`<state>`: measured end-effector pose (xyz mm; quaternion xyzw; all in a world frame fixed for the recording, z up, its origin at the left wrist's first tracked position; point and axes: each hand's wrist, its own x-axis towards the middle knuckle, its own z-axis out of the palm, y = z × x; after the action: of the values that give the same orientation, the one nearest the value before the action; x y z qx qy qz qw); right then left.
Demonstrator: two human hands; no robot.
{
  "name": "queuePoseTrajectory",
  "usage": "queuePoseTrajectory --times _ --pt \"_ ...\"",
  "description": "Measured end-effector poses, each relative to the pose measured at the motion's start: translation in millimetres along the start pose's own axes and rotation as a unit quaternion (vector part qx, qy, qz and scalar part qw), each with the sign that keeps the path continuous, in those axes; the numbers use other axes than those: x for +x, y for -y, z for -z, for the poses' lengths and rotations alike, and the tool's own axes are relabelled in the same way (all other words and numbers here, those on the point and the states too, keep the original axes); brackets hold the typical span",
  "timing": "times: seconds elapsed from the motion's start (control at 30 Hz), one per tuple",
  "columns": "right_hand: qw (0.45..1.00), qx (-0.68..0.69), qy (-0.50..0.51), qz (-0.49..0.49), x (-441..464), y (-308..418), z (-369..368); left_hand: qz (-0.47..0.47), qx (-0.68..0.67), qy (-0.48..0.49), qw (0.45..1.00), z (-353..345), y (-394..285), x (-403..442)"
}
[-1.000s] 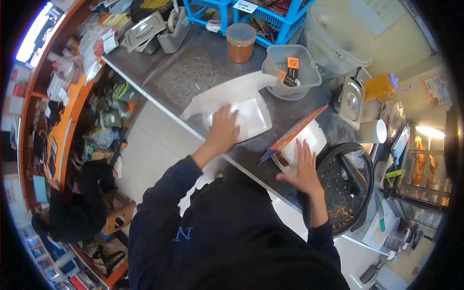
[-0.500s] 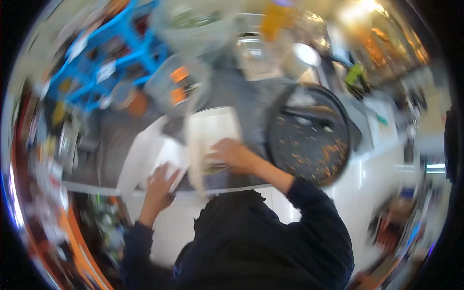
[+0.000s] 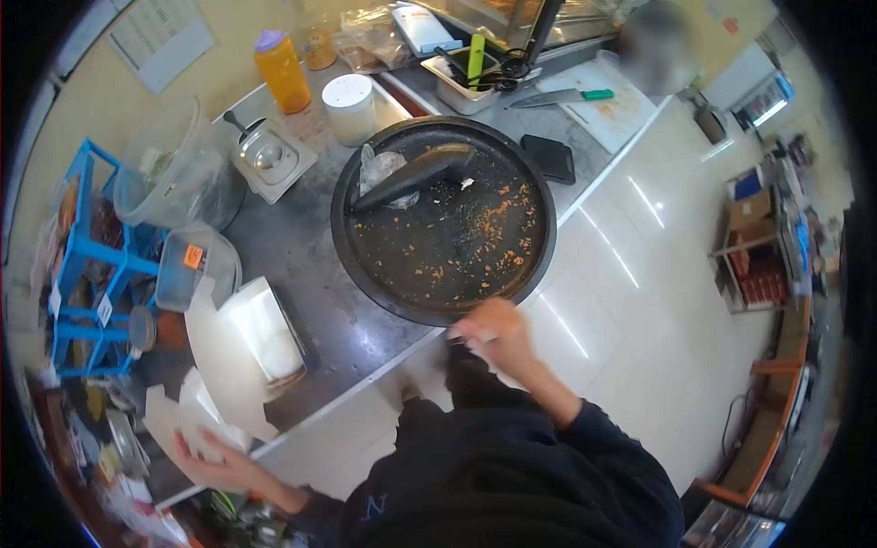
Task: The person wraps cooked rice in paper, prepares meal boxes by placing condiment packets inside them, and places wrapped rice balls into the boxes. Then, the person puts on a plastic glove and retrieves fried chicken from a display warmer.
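My right hand (image 3: 493,331) is closed in front of the near rim of a large round black pan (image 3: 438,265). Motion blurs its fingers, and I cannot make out what is in them. The pan holds scattered brown crumbs, a dark handle-like piece (image 3: 416,178) and crumpled clear plastic (image 3: 382,169). At the lower left my left hand (image 3: 224,464) has its fingers apart, beside an open white cardboard box (image 3: 174,429); contact is unclear. Another open white box (image 3: 251,315) stands closer to the pan, with a rounded white thing (image 3: 277,353) inside.
A blue rack (image 3: 87,251) and clear plastic tubs (image 3: 196,274) stand at the left. Behind the pan are an orange bottle (image 3: 281,73), a white-lidded jar (image 3: 350,110) and a utensil container (image 3: 466,87). A green-handled knife (image 3: 562,98) lies on a white board (image 3: 607,123).
The view has swung right, so the pan is now central. My right hand has left the white box for the pan's near edge. My left hand's fingers have spread beside the other box.
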<state>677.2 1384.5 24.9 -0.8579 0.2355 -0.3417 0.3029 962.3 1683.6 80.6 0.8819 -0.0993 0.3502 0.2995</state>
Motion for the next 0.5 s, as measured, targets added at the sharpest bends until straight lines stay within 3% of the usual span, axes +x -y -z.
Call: queuePoseTrajectory --times 0.03,0.07,0.1,0.13,0.17,0.2,0.3,0.37,0.4,0.5 --pt "0.996 -0.042 -0.027 -0.071 -3 -12 35 0.041 -0.163 0.066 0.984 -13 -37 -8" --pt "0.992 -0.055 -0.057 -0.103 -10 -30 62 0.078 -0.325 0.126 0.934 -32 -81 -18" --pt "0.985 -0.067 -0.086 -0.136 -17 -49 87 -0.024 -0.235 0.200 0.951 -30 -161 -23" --pt "0.982 -0.073 -0.103 -0.143 -19 -66 109 -0.053 -0.345 0.240 0.906 -67 -203 -41" --pt "0.978 -0.077 -0.119 -0.151 -20 -81 127 -0.245 -0.259 0.230 0.905 -95 -247 -44" --pt "0.981 -0.083 -0.107 -0.136 -17 -94 145 -0.299 -0.221 0.255 0.893 -134 -273 -52" --pt "0.987 -0.084 -0.092 -0.102 -8 -125 197 -0.307 -0.085 0.236 0.918 -237 -332 -74" --pt "0.988 -0.064 -0.096 -0.100 -5 -139 230 -0.320 -0.020 0.284 0.904 -281 -330 -74" --pt "0.991 -0.064 -0.081 -0.086 -2 -151 244 -0.299 -0.050 0.303 0.903 -300 -318 -73" --pt "0.992 -0.059 -0.060 -0.098 11 -187 279 -0.297 -0.088 0.285 0.907 -282 -336 -66"
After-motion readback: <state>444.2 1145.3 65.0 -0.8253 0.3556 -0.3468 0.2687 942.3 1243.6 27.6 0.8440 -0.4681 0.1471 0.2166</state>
